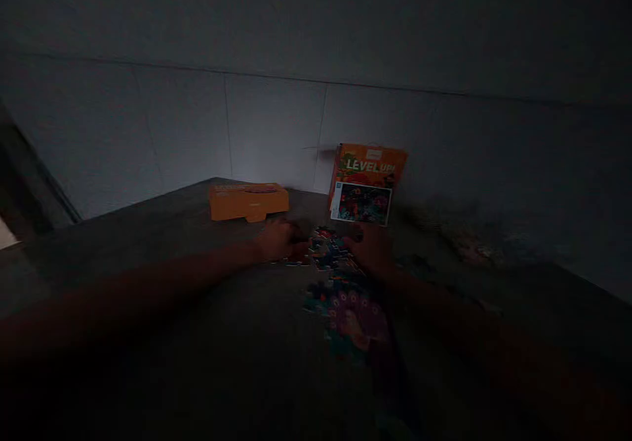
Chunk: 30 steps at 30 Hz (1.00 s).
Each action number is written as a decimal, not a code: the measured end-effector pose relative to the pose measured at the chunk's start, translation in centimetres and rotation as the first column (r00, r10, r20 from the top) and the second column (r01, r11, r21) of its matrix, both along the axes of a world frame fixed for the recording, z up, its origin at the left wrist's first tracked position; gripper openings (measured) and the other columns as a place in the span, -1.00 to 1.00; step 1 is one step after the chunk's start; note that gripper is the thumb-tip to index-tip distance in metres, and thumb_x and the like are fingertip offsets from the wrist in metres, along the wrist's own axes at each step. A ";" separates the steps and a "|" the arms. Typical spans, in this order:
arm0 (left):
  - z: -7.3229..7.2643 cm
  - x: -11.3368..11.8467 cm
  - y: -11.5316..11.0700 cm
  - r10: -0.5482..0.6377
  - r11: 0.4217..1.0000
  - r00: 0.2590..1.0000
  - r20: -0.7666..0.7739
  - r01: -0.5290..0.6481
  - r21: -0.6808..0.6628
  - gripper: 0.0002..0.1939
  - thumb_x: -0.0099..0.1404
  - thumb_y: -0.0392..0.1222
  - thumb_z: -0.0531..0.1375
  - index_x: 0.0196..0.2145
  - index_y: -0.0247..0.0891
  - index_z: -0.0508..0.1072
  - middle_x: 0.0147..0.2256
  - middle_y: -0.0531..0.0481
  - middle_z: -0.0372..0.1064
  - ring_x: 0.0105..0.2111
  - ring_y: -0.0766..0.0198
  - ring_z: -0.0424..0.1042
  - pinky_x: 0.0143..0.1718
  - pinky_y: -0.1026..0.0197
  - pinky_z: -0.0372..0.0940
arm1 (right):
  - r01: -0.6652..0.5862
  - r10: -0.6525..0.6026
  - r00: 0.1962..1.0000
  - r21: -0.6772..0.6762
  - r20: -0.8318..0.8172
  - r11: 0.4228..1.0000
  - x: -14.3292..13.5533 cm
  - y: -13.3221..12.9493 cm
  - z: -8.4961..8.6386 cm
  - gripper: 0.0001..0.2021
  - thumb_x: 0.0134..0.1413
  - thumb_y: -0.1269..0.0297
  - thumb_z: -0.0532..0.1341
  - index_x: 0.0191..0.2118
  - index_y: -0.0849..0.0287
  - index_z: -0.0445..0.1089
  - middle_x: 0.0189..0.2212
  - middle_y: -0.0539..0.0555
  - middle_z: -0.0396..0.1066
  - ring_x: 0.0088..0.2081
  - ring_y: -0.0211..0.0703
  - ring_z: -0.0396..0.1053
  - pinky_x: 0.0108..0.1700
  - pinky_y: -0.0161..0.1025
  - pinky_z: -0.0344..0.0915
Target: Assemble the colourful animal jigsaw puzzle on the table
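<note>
At the left, the grey surface [172, 212] ran up to a far corner against the pale wall [276, 125], and the person's left forearm [162, 289] reached in across it from the left, toward the middle. Just in from that far corner lay a low orange box [249, 203], a tab on its front pointing toward the person. The left hand [277, 239] was just in front of the box's right end, its fingers bent and turned inward; in the gloom I couldn't tell how far it was open or whether it had hold of a piece. Next came the jigsaw cluster [326, 249], flat on the surface between the two hands, in from the far edge. Nearer the person lay a purple section [358, 316] of the puzzle with a figure on it. Behind, by the far edge, an orange "LEVEL UP!" box [372, 170] stood upright, with a picture card [364, 205] in front of its lower part. Before the card was the right hand [374, 247], its thumb side by the cluster; its opening and any hold were too dark to tell. Farther right, a blurred heap [469, 245] spread along the far edge.
</note>
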<state>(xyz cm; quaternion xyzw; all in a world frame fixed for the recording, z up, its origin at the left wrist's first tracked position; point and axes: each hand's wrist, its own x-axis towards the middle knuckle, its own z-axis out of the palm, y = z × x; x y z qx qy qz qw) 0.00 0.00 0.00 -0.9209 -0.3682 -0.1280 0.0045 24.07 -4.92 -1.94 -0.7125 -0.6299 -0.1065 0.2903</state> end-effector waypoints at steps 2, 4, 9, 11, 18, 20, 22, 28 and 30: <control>-0.3 0.2 0.2 0.006 1.000 1.000 0.003 -0.006 0.011 -0.73 0.37 -0.03 0.14 -0.14 -0.11 0.61 -0.11 -0.05 0.51 -0.08 0.11 0.45 -0.02 0.17 0.26 | -0.054 0.051 0.997 0.047 0.065 0.997 -0.5 -0.7 1.1 -0.73 0.15 0.21 0.21 -0.09 0.22 0.49 -0.11 0.23 0.44 -0.04 0.13 0.33 0.01 0.01 0.18; -0.5 0.4 0.2 0.018 1.000 1.000 0.005 -0.018 0.022 -0.74 0.37 -0.06 0.14 -0.17 -0.14 0.62 -0.11 -0.07 0.51 -0.07 0.10 0.44 -0.01 0.15 0.25 | -0.163 0.156 0.980 0.046 0.126 0.986 -1.0 -2.0 2.2 -0.78 0.18 0.25 0.17 -0.15 0.18 0.51 -0.12 0.19 0.45 -0.01 0.10 0.32 0.05 0.01 0.15; -0.5 1.1 -0.5 0.071 0.997 0.997 0.014 -0.072 0.040 -0.53 0.36 0.17 0.09 -0.33 -0.23 0.63 -0.20 -0.16 0.53 -0.12 0.00 0.44 -0.04 0.05 0.25 | -0.505 0.525 0.846 -0.174 0.093 0.845 -2.1 -8.5 3.5 -0.72 0.16 0.15 0.22 -0.09 0.16 0.51 -0.15 0.17 0.46 -0.08 0.05 0.37 -0.02 -0.03 0.29; -0.4 1.4 -0.7 0.108 0.993 0.994 0.020 -0.109 0.045 -0.45 0.30 0.28 0.09 -0.35 -0.27 0.62 -0.21 -0.22 0.52 -0.10 -0.07 0.42 -0.05 0.00 0.24 | -0.568 0.592 0.804 -0.233 0.048 0.790 -2.2 -11.3 3.1 -0.61 0.14 0.10 0.24 0.03 0.18 0.46 -0.03 0.23 0.42 -0.02 0.07 0.36 0.01 -0.01 0.31; -0.7 1.6 0.1 0.190 0.980 0.981 0.036 -0.187 -0.066 -0.48 0.19 0.26 0.18 -0.17 -0.23 0.59 -0.06 -0.22 0.46 0.00 -0.18 0.37 -0.02 -0.10 0.23 | -0.654 0.673 0.739 -0.265 -0.022 0.709 -1.1 -13.5 1.5 -0.56 0.18 0.14 0.20 0.15 0.16 0.37 0.14 0.23 0.30 0.17 0.11 0.20 0.18 0.09 0.19; -0.7 1.5 0.5 0.201 0.976 0.979 0.041 -0.196 -0.094 -0.54 0.17 0.21 0.20 -0.19 -0.20 0.59 -0.07 -0.20 0.47 -0.01 -0.18 0.38 -0.03 -0.12 0.24 | -0.668 0.684 0.728 -0.262 -0.041 0.696 -1.0 -13.0 1.5 -0.55 0.17 0.13 0.22 0.14 0.16 0.37 0.13 0.23 0.29 0.17 0.10 0.20 0.18 0.10 0.18; -0.7 1.2 0.7 0.211 0.972 0.976 0.050 -0.204 -0.116 -0.59 0.14 0.15 0.24 -0.21 -0.20 0.57 -0.09 -0.18 0.48 -0.02 -0.18 0.39 -0.02 -0.13 0.23 | -0.671 0.684 0.728 -0.258 -0.052 0.695 -1.1 -12.8 1.6 -0.55 0.15 0.13 0.23 0.13 0.17 0.37 0.13 0.24 0.29 0.17 0.11 0.20 0.18 0.11 0.17; -0.4 0.8 -0.2 0.170 0.981 0.973 0.157 -0.152 -0.119 -0.64 0.15 -0.03 0.25 -0.14 -0.24 0.41 -0.18 -0.14 0.47 -0.10 -0.05 0.42 -0.02 -0.06 0.21 | -0.687 0.695 0.716 -0.237 -0.064 0.687 -1.7 -13.0 1.8 -0.57 0.14 0.15 0.24 0.11 0.19 0.38 0.12 0.23 0.30 0.17 0.09 0.19 0.21 0.08 0.13; -0.3 0.9 -0.8 0.113 0.989 0.972 0.206 -0.091 -0.114 -0.78 0.21 -0.12 0.20 -0.19 -0.22 0.39 -0.25 -0.05 0.47 -0.16 0.07 0.44 -0.08 0.06 0.24 | -0.692 0.698 0.713 -0.231 -0.068 0.684 -1.8 -13.0 1.9 -0.58 0.14 0.16 0.24 0.09 0.21 0.39 0.10 0.24 0.31 0.16 0.08 0.20 0.20 0.07 0.14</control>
